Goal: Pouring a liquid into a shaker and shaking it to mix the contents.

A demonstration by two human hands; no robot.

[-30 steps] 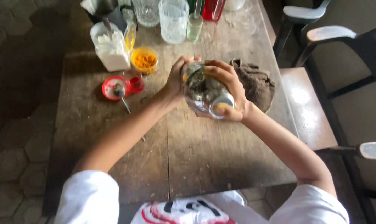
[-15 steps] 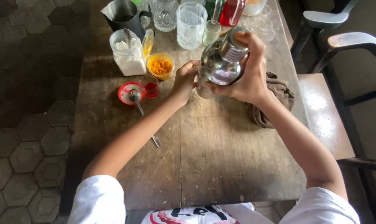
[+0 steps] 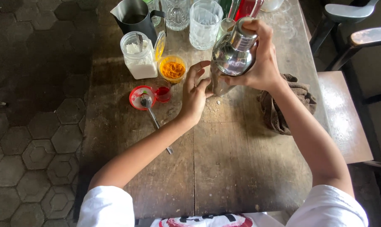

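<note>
Your right hand (image 3: 262, 59) is wrapped tight around the metal cocktail shaker (image 3: 232, 56), holding it tilted above the wooden table (image 3: 224, 168). Your left hand (image 3: 195, 92) is spread open, fingertips just touching the shaker's base. The shaker looks capped, so filling seems done; pouring appears left. Left of the shaker sit the orange powder cup (image 3: 172, 68), the red lid (image 3: 141, 96) and a spoon (image 3: 154, 120).

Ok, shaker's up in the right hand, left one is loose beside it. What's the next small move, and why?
Probably bring the left hand back onto the lower body of the metal shaker. The right hand alone wraps its upper part, the shaker is tilted above the wooden table, and the left fingers are open with only the tips near its base. A two-handed grip would steady it.
</note>
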